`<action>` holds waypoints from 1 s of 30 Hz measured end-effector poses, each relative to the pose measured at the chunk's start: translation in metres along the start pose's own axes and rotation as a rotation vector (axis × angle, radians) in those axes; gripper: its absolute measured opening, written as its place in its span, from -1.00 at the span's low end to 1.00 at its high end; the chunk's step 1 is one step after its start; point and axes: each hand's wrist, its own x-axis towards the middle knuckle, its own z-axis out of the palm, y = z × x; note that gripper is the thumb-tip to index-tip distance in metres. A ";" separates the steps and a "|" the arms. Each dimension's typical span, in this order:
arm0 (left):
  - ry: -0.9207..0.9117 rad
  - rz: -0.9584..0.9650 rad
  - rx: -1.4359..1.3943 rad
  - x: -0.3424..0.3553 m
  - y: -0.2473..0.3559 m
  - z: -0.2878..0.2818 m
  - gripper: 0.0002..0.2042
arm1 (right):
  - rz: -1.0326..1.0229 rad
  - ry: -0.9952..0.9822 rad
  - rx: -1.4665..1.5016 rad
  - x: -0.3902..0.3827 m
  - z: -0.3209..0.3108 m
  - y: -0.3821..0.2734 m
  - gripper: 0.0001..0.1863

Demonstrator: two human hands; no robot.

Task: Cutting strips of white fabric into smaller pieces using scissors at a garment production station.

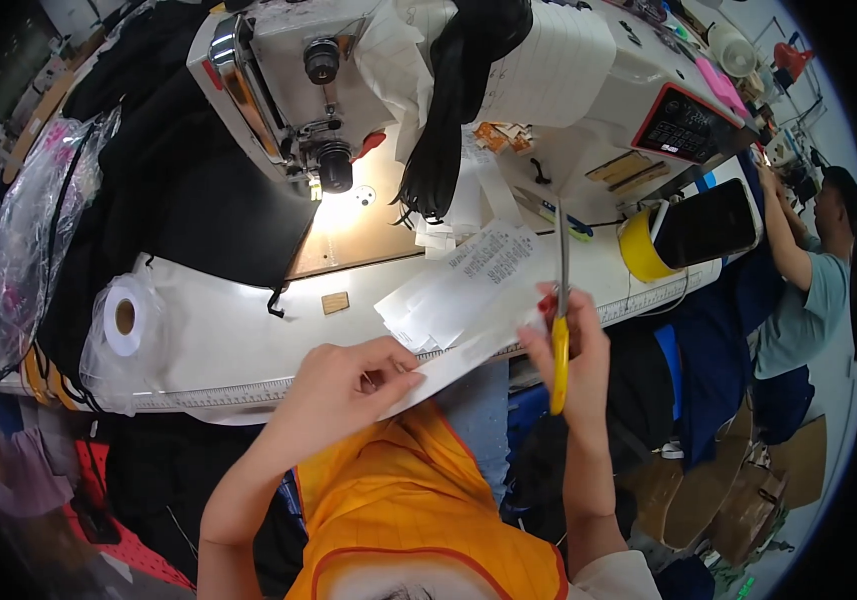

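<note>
A white strip (461,366), like label tape, stretches between my hands over the table's front edge. Its left end is pinched between the thumb and fingers of my left hand (344,388). My right hand (585,362) is closed on a pair of scissors (560,372) with yellow handles, blades pointing up and away. The fingertips of that hand also seem to touch the strip's far end, though the scissors partly hide them. Just beyond the strip, a pile of white printed labels (489,268) lies on the sewing table (219,345).
A sewing machine (569,65) stands behind, draped with black cords (459,90). Black fabric (214,190) covers the left. A white tape roll (125,312) lies front left. At right are a phone (706,222), a yellow tape roll (641,248) and snips (574,225). Another person (809,270) works farther right.
</note>
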 end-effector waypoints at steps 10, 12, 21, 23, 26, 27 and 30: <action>-0.076 -0.006 -0.053 0.012 -0.011 -0.007 -0.88 | -0.155 0.221 -0.419 0.040 -0.014 0.014 -0.56; -0.028 -0.037 -0.078 0.014 -0.011 -0.007 -0.88 | -0.158 0.216 -0.435 0.041 -0.013 0.012 -0.54; -0.032 -0.086 -0.339 0.023 -0.017 -0.007 -0.87 | 0.181 -0.467 -0.026 -0.050 -0.035 0.010 -0.42; -0.033 -0.094 -0.383 0.022 -0.015 -0.006 -0.86 | 0.352 -0.657 -0.137 -0.062 -0.027 0.022 -0.44; -0.042 -0.115 -0.434 0.023 -0.014 -0.005 -0.85 | 0.330 -0.650 -0.067 -0.065 -0.004 0.035 -0.55; -0.053 -0.127 -0.442 0.023 -0.013 -0.007 -0.85 | 0.323 -0.642 -0.022 -0.065 0.002 0.038 -0.58; -0.103 -0.188 -0.471 0.023 -0.008 -0.008 -0.83 | 0.288 -0.628 0.003 -0.055 0.012 0.029 -0.59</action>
